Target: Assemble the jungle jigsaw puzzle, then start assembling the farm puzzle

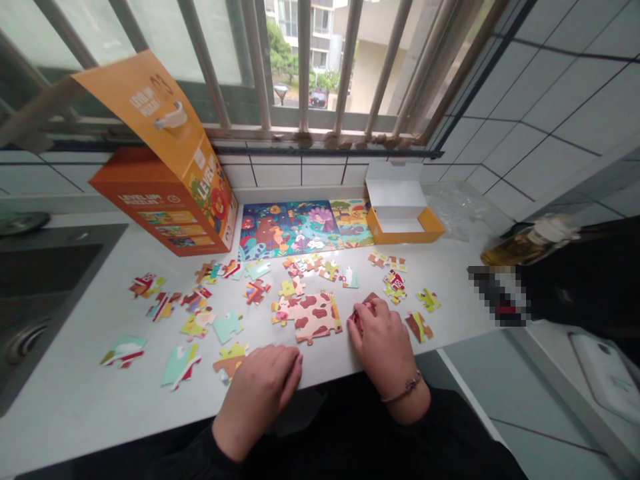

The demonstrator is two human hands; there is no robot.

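My right hand (384, 340) is closed around a brown puzzle piece (371, 298), mostly covered by the fingers, just right of the joined cow section. That section (317, 316), pink with brown patches, lies flat with the cow's head piece (283, 310) at its left. My left hand (263, 380) rests at the counter's front edge, fingers curled in and no piece sticking out of them. Close beside it lies a brown and green puzzle piece (231, 360). A brown and green piece (419, 327) sits to the right of my right hand.
Several loose puzzle pieces (229, 326) are spread over the white counter (75, 400). Behind them lie a picture sheet (285, 230), an open yellow box (405, 230) and a tall orange box (160, 207). A sink (45, 287) is at left, a bottle (530, 240) at right.
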